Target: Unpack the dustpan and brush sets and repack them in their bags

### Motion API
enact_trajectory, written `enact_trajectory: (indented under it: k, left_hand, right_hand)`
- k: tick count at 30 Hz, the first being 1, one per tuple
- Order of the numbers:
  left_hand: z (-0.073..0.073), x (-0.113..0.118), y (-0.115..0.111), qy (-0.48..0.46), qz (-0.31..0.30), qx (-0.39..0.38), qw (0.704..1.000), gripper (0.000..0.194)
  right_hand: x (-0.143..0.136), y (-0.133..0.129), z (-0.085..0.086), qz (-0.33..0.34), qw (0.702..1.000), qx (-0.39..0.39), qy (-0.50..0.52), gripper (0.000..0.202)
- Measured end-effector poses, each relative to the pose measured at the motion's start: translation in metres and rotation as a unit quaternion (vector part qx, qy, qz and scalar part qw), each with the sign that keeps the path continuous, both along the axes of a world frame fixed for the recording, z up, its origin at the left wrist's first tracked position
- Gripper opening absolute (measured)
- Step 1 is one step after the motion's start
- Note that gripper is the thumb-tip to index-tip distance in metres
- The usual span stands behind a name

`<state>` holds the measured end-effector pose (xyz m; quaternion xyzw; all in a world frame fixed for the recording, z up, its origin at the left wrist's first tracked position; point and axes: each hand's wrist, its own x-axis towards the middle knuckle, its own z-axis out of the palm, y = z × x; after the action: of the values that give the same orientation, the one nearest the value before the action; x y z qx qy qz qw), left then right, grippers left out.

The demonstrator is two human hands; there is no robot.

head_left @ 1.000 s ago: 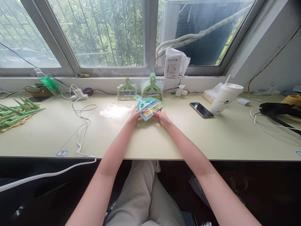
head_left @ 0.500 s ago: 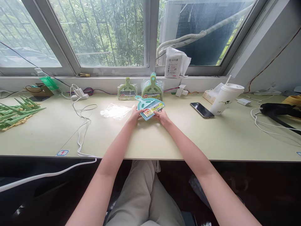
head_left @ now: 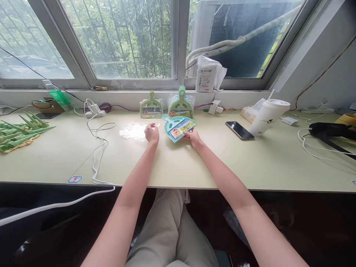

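Observation:
A light-blue dustpan with a small brush and a yellow label (head_left: pixel 178 128) is tilted above the table, held at its right side by my right hand (head_left: pixel 193 138). To its left, my left hand (head_left: pixel 152 133) is apart from it, fingers curled, at the right edge of a clear plastic bag (head_left: pixel 132 131); what its fingers grip, if anything, is too small to tell. Behind them a wrapped green dustpan set (head_left: pixel 151 107) stands against the wall, beside a stack of wrapped dustpan sets (head_left: pixel 181 105).
On the right are a phone (head_left: pixel 239 130), a white cup with a straw (head_left: pixel 268 116) and a tissue box (head_left: pixel 251 113). White cables (head_left: pixel 97 159) cross the table's left part, near green pointed pieces (head_left: pixel 25 129) and a green-labelled bottle (head_left: pixel 59 97).
My left hand has let go of the blue dustpan and moved left to the clear bag. My right hand still holds the dustpan.

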<state>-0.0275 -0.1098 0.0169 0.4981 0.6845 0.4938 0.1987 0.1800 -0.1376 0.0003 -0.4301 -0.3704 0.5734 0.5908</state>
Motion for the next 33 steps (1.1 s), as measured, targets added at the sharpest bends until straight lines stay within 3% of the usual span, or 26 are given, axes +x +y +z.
enact_trajectory:
  k: [2,4,9,14,19,24,29,33]
  left_hand:
    - [0.0,-0.013,0.001,0.129,0.068,0.001,0.989,0.038]
    - [-0.003,-0.022,0.002,0.212,0.076,-0.04,0.974,0.044]
    - [-0.013,-0.024,0.007,0.3,-0.015,-0.141,0.943,0.039]
    - [-0.014,-0.019,0.008,0.365,-0.059,-0.089,0.925,0.04]
    - [-0.013,-0.019,0.009,0.346,-0.064,-0.011,0.936,0.025]
    - [-0.007,-0.018,0.002,0.331,-0.044,0.061,0.941,0.03]
    - [-0.004,-0.015,0.0,0.351,-0.013,0.011,0.936,0.034]
    - [-0.008,-0.009,0.002,0.322,-0.065,-0.057,0.943,0.032]
  right_hand:
    - [0.001,0.0,-0.001,-0.002,1.0,0.003,-0.002,0.026]
    - [0.002,0.001,-0.002,-0.005,1.0,0.002,-0.002,0.027]
    - [0.003,0.002,-0.004,-0.004,1.0,0.001,0.0,0.03]
    - [0.003,0.003,-0.004,-0.006,1.0,0.005,0.004,0.026]
    - [0.003,0.003,-0.003,-0.003,1.0,0.001,0.003,0.025]
    - [0.002,0.0,-0.001,-0.005,1.0,-0.003,-0.009,0.024]
    - [0.001,-0.003,0.003,-0.008,1.0,-0.004,-0.007,0.024]
    - [0.001,-0.004,0.004,-0.008,1.0,-0.007,-0.009,0.024]
